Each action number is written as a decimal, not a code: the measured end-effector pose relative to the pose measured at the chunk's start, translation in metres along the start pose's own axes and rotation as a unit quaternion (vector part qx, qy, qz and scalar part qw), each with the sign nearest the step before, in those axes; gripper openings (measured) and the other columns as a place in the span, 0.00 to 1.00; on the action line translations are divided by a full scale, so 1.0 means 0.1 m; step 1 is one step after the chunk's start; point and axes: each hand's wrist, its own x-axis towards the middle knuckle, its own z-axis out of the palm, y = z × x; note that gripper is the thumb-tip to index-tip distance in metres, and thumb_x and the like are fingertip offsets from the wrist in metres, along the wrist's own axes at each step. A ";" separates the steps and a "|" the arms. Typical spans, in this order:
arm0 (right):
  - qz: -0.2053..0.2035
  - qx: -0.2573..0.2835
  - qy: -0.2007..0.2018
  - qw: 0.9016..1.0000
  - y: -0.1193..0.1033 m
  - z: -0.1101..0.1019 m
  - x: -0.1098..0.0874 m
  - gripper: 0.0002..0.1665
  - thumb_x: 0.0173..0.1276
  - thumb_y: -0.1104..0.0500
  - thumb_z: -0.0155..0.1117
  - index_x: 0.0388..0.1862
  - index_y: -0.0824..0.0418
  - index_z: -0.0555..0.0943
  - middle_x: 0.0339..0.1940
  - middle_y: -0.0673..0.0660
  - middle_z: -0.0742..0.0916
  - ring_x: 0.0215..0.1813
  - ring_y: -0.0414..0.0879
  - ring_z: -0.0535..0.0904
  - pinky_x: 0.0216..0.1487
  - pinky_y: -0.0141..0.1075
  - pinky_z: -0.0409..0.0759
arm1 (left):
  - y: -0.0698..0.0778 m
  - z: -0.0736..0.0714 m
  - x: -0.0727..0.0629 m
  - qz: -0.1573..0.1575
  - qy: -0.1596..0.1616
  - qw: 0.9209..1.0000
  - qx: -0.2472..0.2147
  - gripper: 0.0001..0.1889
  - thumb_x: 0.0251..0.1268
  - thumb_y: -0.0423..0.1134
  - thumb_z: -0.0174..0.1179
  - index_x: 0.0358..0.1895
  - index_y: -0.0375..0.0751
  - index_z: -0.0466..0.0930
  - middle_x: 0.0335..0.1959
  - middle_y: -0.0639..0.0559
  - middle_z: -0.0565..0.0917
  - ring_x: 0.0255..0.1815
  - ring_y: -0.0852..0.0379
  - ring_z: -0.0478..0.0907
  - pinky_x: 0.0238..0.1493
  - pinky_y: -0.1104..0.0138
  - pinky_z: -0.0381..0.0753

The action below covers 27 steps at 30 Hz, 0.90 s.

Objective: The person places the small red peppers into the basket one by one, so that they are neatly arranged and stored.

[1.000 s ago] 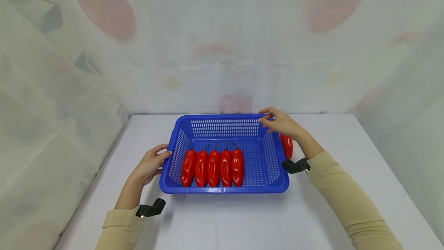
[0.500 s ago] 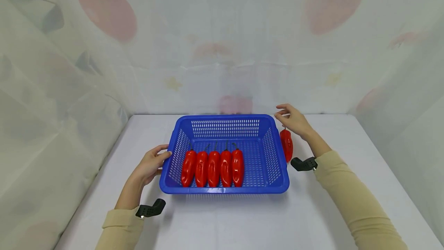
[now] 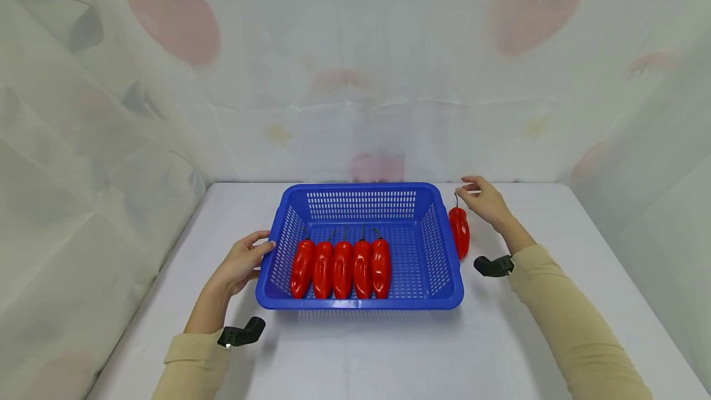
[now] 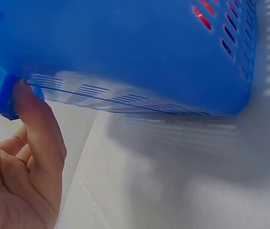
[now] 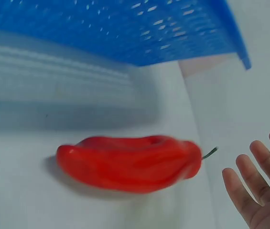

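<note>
A blue plastic basket (image 3: pixel 360 304) with slotted walls stands in the middle of the table, and my left hand (image 3: pixel 240 264) grips its left rim. In the left wrist view the thumb (image 4: pixel 37 119) lies against the basket's edge. Several red chili peppers (image 3: pixel 342 270) lie side by side inside, stems pointing to the back. Just outside the right wall, one more red chili pepper (image 3: pixel 458 231) rests on the table. My right hand (image 3: pixel 489 202) hovers by its stem. In the right wrist view the spread fingers (image 5: pixel 254 176) are apart from the green stem (image 5: pixel 210 152) and hold nothing.
A white cloth covers the table (image 3: pixel 355 357). A pale curtain (image 3: pixel 344 66) with faded fruit prints rises behind it and along both sides. The basket's right wall stands close beside the loose pepper.
My right hand has moved right, from over the basket's back right corner to the loose pepper's stem, uncovering that pepper. The left hand and the basket have stayed in place.
</note>
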 end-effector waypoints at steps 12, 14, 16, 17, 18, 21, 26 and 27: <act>0.041 -0.021 -0.015 0.999 0.28 0.03 -0.02 0.37 0.70 0.45 0.48 0.70 0.64 0.55 0.64 0.71 0.68 0.57 0.64 0.72 0.53 0.52 0.75 | -0.02 -0.01 0.01 0.002 -0.002 1.000 -0.002 0.25 0.68 0.39 0.48 0.66 0.36 0.57 0.41 0.41 0.82 0.35 0.52 0.82 0.36 0.58 0.83; 0.046 -0.023 -0.019 0.999 0.32 0.05 -0.02 0.38 0.69 0.44 0.48 0.70 0.64 0.54 0.64 0.71 0.68 0.55 0.64 0.74 0.52 0.52 0.76 | -0.02 -0.01 0.01 0.003 -0.003 1.000 -0.002 0.25 0.68 0.39 0.48 0.66 0.36 0.57 0.41 0.41 0.82 0.35 0.52 0.82 0.36 0.58 0.83; 0.048 -0.021 -0.026 0.998 0.36 0.06 -0.02 0.39 0.69 0.43 0.47 0.70 0.64 0.54 0.65 0.72 0.67 0.55 0.64 0.74 0.51 0.51 0.76 | -0.02 -0.01 0.01 0.004 -0.003 1.000 -0.003 0.25 0.68 0.39 0.48 0.66 0.36 0.57 0.41 0.41 0.82 0.35 0.52 0.82 0.36 0.58 0.83; 0.049 -0.021 -0.029 0.998 0.38 0.06 -0.03 0.39 0.69 0.43 0.47 0.70 0.64 0.53 0.65 0.72 0.67 0.55 0.65 0.74 0.51 0.51 0.76 | -0.02 -0.01 0.01 0.003 -0.003 1.000 -0.003 0.25 0.68 0.39 0.48 0.66 0.36 0.57 0.41 0.41 0.82 0.35 0.52 0.82 0.36 0.58 0.83; 0.051 -0.021 -0.033 0.998 0.40 0.07 -0.03 0.39 0.69 0.43 0.47 0.71 0.64 0.53 0.65 0.72 0.67 0.55 0.65 0.74 0.51 0.51 0.77 | -0.02 0.00 0.01 0.003 -0.003 1.000 -0.004 0.25 0.68 0.39 0.48 0.66 0.36 0.57 0.41 0.41 0.82 0.35 0.52 0.82 0.36 0.58 0.83; 0.056 -0.019 -0.045 0.997 0.43 0.10 -0.05 0.40 0.69 0.43 0.47 0.71 0.64 0.52 0.65 0.72 0.66 0.56 0.64 0.73 0.51 0.50 0.77 | -0.02 0.00 0.01 0.003 -0.002 1.000 -0.004 0.25 0.68 0.39 0.48 0.66 0.36 0.57 0.42 0.41 0.81 0.36 0.52 0.82 0.37 0.57 0.83; 0.072 -0.007 -0.063 0.995 0.47 0.17 -0.05 0.42 0.69 0.42 0.48 0.71 0.64 0.50 0.65 0.73 0.65 0.59 0.65 0.69 0.51 0.47 0.78 | -0.02 0.00 0.01 0.002 -0.001 1.000 -0.001 0.25 0.68 0.39 0.48 0.66 0.36 0.57 0.42 0.40 0.81 0.36 0.52 0.82 0.37 0.57 0.83; 0.076 -0.003 -0.066 0.995 0.47 0.18 -0.05 0.42 0.68 0.42 0.49 0.71 0.65 0.50 0.65 0.73 0.65 0.60 0.65 0.69 0.51 0.47 0.78 | -0.02 -0.01 0.01 0.001 0.000 1.000 -0.001 0.25 0.68 0.39 0.48 0.66 0.36 0.58 0.42 0.40 0.81 0.36 0.52 0.82 0.37 0.57 0.83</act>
